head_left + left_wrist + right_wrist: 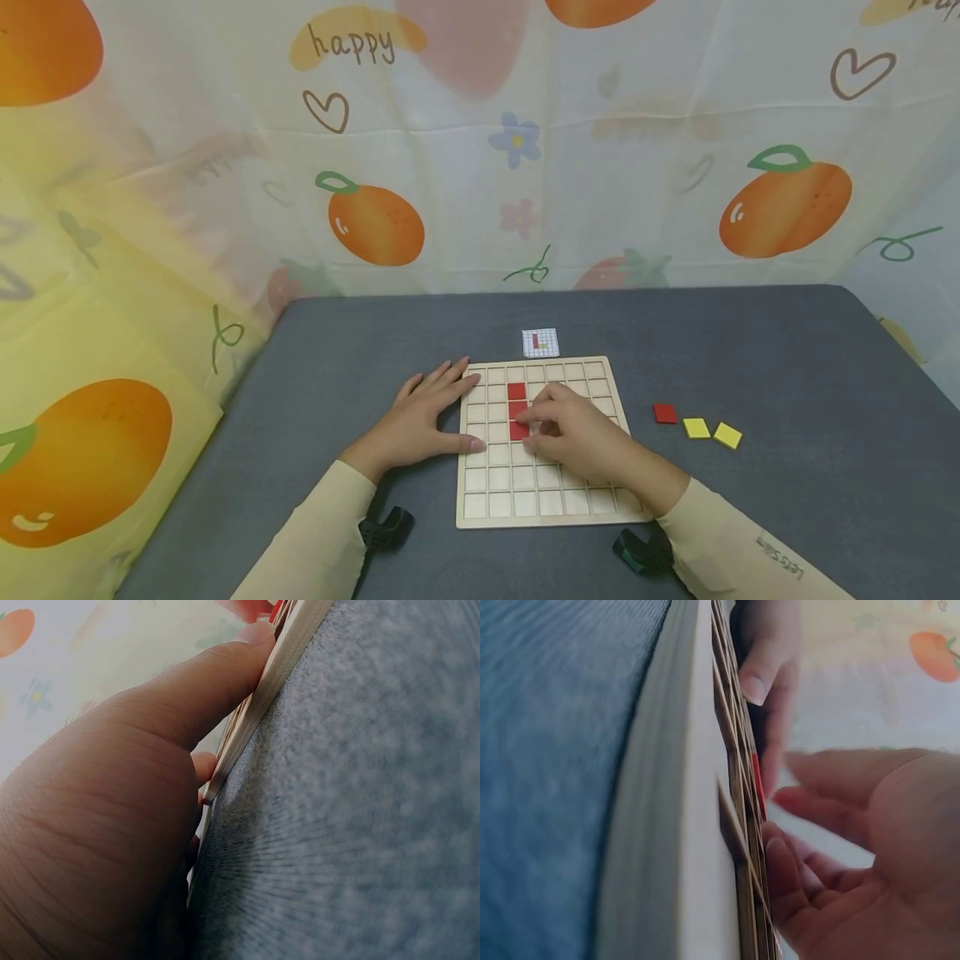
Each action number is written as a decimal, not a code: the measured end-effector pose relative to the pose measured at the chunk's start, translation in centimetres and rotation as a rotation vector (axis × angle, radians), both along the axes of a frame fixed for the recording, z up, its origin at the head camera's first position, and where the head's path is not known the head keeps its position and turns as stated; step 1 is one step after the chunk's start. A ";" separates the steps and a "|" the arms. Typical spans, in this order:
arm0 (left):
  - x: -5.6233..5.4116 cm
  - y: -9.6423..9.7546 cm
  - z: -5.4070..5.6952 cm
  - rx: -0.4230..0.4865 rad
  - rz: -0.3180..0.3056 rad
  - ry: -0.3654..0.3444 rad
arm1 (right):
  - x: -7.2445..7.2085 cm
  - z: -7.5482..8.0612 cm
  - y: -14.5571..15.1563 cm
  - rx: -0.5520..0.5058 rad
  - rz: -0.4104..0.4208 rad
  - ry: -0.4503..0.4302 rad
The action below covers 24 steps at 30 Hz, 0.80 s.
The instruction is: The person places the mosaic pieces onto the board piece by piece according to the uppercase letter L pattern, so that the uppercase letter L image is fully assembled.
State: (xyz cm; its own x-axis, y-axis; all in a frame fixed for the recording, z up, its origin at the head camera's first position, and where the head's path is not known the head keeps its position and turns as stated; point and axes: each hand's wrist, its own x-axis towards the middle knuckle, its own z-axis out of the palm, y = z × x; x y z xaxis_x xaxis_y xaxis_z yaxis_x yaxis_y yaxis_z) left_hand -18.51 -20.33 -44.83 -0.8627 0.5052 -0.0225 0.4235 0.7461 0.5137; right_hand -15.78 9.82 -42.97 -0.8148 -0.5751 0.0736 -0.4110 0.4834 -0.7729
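Observation:
A square wooden grid board (525,525) lies on the table. Three red square tiles (517,409) sit in it in one column, one below another. My left hand (416,421) is spread at the board's left side, thumb and fingertips resting on its edge; the left wrist view shows the thumb (217,682) over the wooden rim. My right hand (581,433) hovers low over the middle cells, its fingertips right at the lowest red tile. In the right wrist view thumb and fingers stand apart near the red tile (758,784), which lies level with the grid.
Right of the board lie a loose red tile (664,413) and two yellow tiles (696,428). A small card (541,342) with a printed grid pattern stands just behind the board. A printed cloth (450,158) hangs behind the dark grey table (360,333).

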 end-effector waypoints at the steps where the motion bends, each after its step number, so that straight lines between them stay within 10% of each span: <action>1: 0.0 0.0 0.0 0.001 -0.001 -0.001 | 0.0 0.1 0.1 -0.013 0.004 -0.005; 15: 0.1 0.0 -0.1 0.004 0.002 -0.013 | -1.3 1.8 3.5 -0.289 -0.021 -0.228; 24: 0.0 -0.1 -0.2 0.006 -0.001 -0.011 | -1.6 2.3 6.9 -0.433 0.012 -0.206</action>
